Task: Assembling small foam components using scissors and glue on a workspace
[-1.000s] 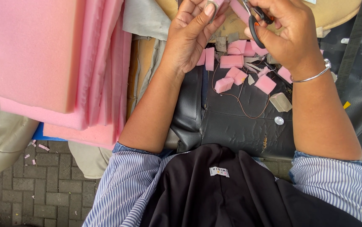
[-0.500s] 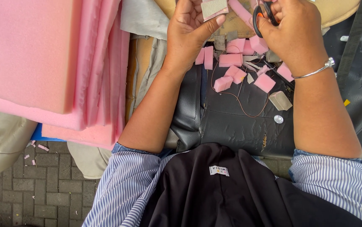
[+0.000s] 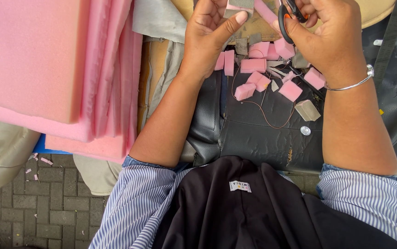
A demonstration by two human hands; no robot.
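My left hand (image 3: 210, 32) pinches a small pink and grey foam piece (image 3: 241, 4) at the top edge of the view, thumb pressed under it. My right hand (image 3: 325, 39) grips a pair of scissors (image 3: 287, 11) with black and orange handles, just right of that piece; the blades are cut off by the frame. Below both hands, several small pink foam offcuts (image 3: 253, 64) lie scattered on a black leather-like sheet (image 3: 253, 133) across my lap. A silver bangle (image 3: 352, 83) circles my right wrist.
A stack of thick pink foam sheets (image 3: 46, 64) fills the left side. A thin brown thread (image 3: 263, 108), a grey foam block (image 3: 307, 110) and a small silver button (image 3: 305, 130) rest on the black sheet. Grey fabric (image 3: 157, 18) lies behind; paving bricks (image 3: 32, 212) are below left.
Both hands have risen slightly toward the top of the view, and the foam piece in the left hand now sits closer to the scissors.
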